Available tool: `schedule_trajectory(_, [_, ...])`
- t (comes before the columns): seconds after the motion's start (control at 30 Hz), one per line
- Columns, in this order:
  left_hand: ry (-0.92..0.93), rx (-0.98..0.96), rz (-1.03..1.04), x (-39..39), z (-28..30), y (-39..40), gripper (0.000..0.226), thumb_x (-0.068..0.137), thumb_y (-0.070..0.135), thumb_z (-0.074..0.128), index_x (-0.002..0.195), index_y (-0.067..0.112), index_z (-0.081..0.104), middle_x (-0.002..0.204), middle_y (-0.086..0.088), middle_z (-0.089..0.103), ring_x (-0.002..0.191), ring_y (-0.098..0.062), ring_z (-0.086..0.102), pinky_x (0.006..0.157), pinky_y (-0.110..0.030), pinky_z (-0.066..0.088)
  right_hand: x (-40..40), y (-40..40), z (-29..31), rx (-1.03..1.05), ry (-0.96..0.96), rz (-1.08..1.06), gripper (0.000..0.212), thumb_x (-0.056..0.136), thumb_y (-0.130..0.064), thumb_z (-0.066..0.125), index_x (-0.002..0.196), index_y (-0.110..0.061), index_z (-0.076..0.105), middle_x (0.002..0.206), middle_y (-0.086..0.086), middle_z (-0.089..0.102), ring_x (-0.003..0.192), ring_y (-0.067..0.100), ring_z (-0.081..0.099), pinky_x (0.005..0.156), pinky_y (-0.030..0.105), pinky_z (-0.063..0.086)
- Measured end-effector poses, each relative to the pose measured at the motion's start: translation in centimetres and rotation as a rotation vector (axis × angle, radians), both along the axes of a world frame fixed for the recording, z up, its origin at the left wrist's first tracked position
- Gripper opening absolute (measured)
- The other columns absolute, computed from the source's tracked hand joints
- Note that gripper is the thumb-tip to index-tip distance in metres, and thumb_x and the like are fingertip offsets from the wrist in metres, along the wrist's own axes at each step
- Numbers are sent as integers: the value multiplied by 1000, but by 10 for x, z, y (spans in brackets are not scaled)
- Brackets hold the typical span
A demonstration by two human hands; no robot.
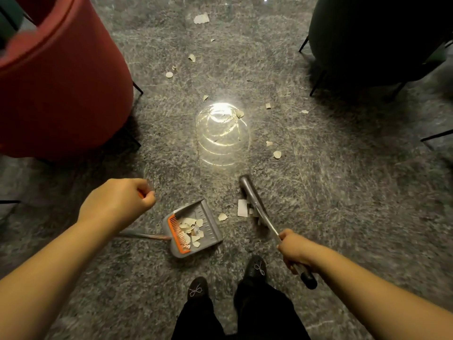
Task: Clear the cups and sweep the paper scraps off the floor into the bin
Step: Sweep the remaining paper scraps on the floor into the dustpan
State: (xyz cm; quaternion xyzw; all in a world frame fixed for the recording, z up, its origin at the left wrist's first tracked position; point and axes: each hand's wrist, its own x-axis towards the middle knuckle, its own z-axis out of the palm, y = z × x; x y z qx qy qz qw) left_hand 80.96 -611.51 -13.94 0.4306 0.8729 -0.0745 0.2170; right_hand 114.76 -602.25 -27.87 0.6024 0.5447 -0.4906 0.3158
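On the floor (343, 204) in the head view, the right hand (297, 252) is gripping the broom (259, 212) handle and the left hand (117, 204) is curling its fingers round the dustpan's (193, 229) orange-tipped handle, while light, flimsy paper scraps (242, 208) are lying beside the broom head, in the pan and scattered ahead. They are likely fluttering easily, so short strokes should suit. The bristles are blurring, and no bin or cups are showing.
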Motion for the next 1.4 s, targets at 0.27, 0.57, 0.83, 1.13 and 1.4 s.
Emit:
schedule_trajectory(0.27, [26,64,-16,-13,-14,-15,16,87,50,58,79,37,62,81,4,63,73,-20,54,59,-29,38,-63,-85,-3,-12,57,59,34,91,-15,45,125,-15,45,121,16,58,95,28,59,74,30,48])
schedule_trajectory(0.57, [-4,138,-52,-16,-17,-39,17,87,49,57,81,34,64,77,5,59,75,-23,57,61,-29,39,-101,-136,29,-134,210,-106,37,95,-12,46,131,-18,43,84,8,57,52,17,53,43,26,46])
schedule_trajectory(0.83, [-48,155,-66,-27,-11,-63,18,87,47,58,81,32,65,80,3,65,76,-22,59,61,-29,40,-96,-143,66,-92,258,-277,26,97,-7,42,120,-13,53,58,6,42,37,11,41,33,16,35])
schedule_trajectory(1.13, [-53,162,1,-61,0,-91,16,89,46,59,79,34,64,75,6,63,72,-17,56,59,-29,39,-93,-119,80,-6,212,-266,30,98,-5,42,127,-1,49,59,8,42,42,14,41,32,16,34])
schedule_trajectory(1.4, [11,154,8,-69,-12,-94,16,90,46,57,85,33,65,71,6,56,72,-21,55,58,-29,40,-107,-103,34,29,154,-79,10,90,-3,47,97,-8,52,69,4,52,55,14,49,51,23,43])
